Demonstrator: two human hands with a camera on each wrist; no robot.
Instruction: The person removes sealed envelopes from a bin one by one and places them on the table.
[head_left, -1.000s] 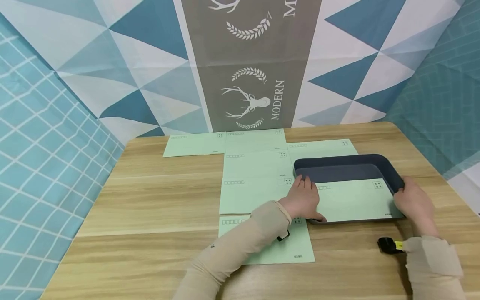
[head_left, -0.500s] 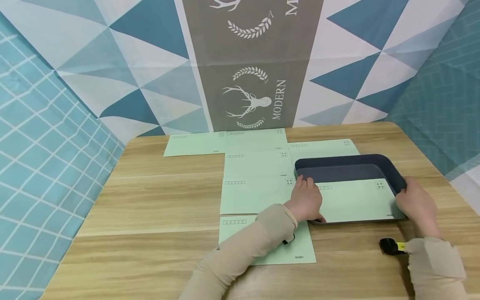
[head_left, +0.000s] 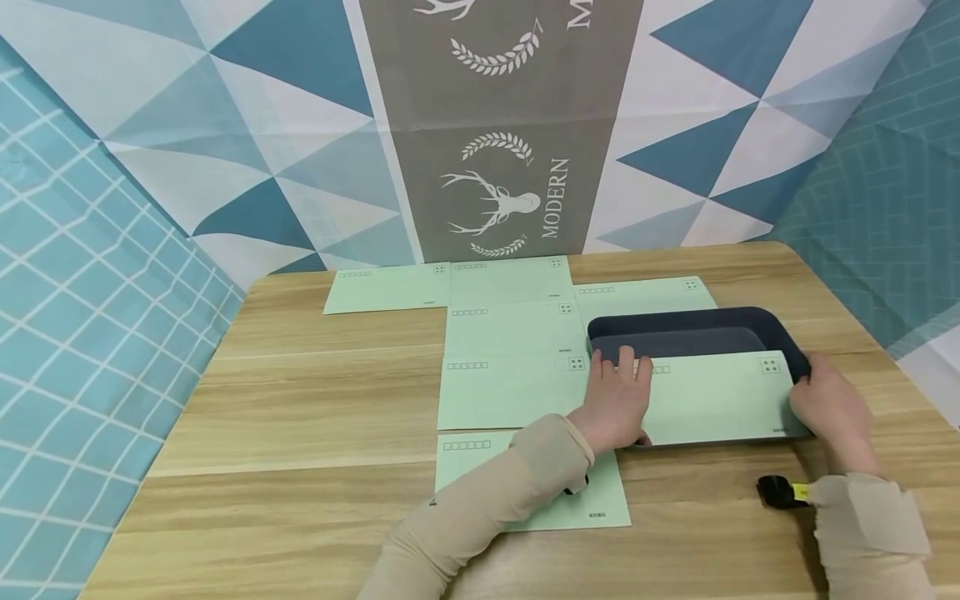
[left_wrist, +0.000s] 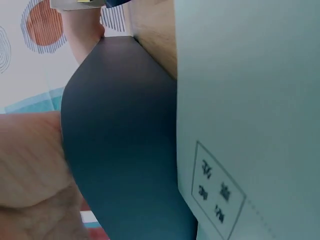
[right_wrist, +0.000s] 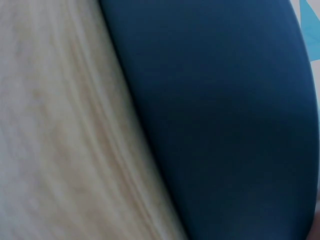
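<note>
A dark blue-grey tray (head_left: 678,340) stands at the right of the table with a pale green envelope (head_left: 720,398) in its near part. My left hand (head_left: 617,407) holds the left end of that envelope, fingers over its top and thumb near the front edge. At the tray's right end, my right hand (head_left: 832,404) grips the rim. The left wrist view shows the tray's outside wall (left_wrist: 120,140) beside part of a hand (left_wrist: 35,165). In the right wrist view, the tray's side (right_wrist: 225,120) fills much of the picture; the right hand's fingertips are mostly hidden.
Several more green envelopes lie flat left of and behind the tray: one (head_left: 386,289) at the far left, a column with this envelope (head_left: 510,392), and one (head_left: 645,292) partly behind the tray. The wooden table (head_left: 300,400) meets a patterned cloth (head_left: 322,100) at the back.
The envelope in the tray has shifted slightly right and away, with the left hand moving slightly right and its fingers spread more. The right hand and tray stay in place.
</note>
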